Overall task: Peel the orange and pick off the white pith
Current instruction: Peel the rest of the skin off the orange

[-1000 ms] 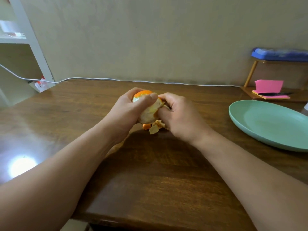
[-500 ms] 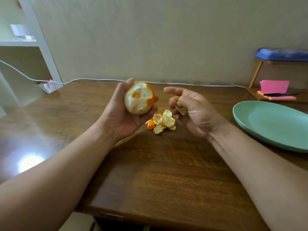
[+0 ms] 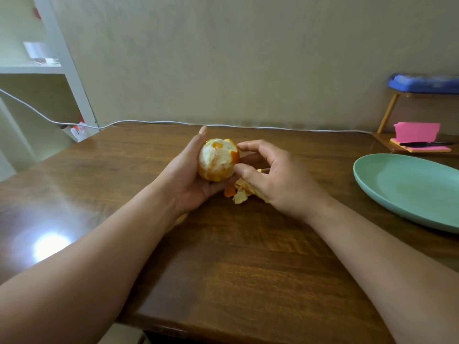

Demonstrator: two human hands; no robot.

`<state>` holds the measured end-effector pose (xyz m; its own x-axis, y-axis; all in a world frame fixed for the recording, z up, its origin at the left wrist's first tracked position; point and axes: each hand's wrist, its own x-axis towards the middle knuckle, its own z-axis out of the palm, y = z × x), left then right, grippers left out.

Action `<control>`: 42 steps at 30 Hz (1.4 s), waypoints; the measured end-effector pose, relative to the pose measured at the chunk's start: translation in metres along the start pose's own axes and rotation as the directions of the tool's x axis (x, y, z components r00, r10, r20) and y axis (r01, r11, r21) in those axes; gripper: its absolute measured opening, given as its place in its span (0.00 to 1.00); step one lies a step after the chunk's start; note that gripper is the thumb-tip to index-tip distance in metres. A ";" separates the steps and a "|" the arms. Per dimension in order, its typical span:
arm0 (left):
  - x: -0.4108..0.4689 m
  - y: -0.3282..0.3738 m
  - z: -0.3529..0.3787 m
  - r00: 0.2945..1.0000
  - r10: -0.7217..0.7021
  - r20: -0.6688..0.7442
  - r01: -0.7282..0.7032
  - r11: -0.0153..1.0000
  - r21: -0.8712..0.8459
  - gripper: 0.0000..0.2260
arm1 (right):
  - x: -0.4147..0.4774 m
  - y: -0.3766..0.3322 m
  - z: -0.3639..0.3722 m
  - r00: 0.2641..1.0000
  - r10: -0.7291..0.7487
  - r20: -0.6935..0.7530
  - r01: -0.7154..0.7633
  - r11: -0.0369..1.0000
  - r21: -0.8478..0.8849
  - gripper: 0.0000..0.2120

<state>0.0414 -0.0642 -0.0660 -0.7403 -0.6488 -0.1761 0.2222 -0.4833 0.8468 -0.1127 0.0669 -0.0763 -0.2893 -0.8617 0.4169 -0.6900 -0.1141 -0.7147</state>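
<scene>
The orange (image 3: 218,160) is held above the wooden table (image 3: 248,256), just over its far middle. It is mostly stripped to white pith, with rind left along its right side and underside.

Left hand (image 3: 187,177): palm up, cupping the orange from the left and below, fingers wrapped behind it, thumb upright against its left flank.

Right hand (image 3: 275,177): half closed, forefinger and thumb curled in, tips pinching at the orange's right side by the remaining rind.

Peel scraps (image 3: 239,196) lie on the table directly below the orange, partly under the right hand.

Right of the orange, well apart: a green plate (image 3: 407,192). Beyond the plate, pink sticky notes (image 3: 417,131) with a black pen (image 3: 422,144) across them, under a blue object (image 3: 422,83); its markings are too blurred to read.

A white cable (image 3: 154,122) runs along the table's edge behind the orange.
</scene>
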 end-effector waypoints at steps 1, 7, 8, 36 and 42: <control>0.000 0.000 0.000 1.000 -0.006 0.004 0.006 1.000 0.020 0.33 | -0.001 -0.001 0.002 1.000 -0.011 -0.009 0.011 1.000 -0.017 0.21; -0.006 0.002 0.003 0.995 -0.004 0.095 -0.006 0.995 0.104 0.32 | -0.002 -0.002 -0.002 0.992 -0.038 -0.120 0.031 0.998 -0.057 0.17; -0.006 0.002 0.002 0.994 0.007 0.108 -0.020 0.993 0.114 0.31 | -0.002 -0.002 -0.003 0.990 -0.039 -0.135 0.032 0.998 -0.055 0.16; -0.006 -0.007 0.003 0.948 0.293 0.126 -0.317 0.828 0.462 0.22 | -0.010 -0.019 -0.005 0.994 -0.093 -0.059 0.081 0.981 -0.177 0.07; -0.006 -0.009 -0.001 0.953 0.269 0.137 -0.300 0.794 0.529 0.18 | -0.010 -0.018 -0.008 0.994 -0.105 0.017 0.105 0.949 -0.297 0.09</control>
<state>0.0445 -0.0564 -0.0724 -0.7328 -0.6682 0.1285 0.0629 0.1216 0.9906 -0.1026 0.0819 -0.0630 -0.2042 -0.8533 0.4797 -0.8825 -0.0516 -0.4675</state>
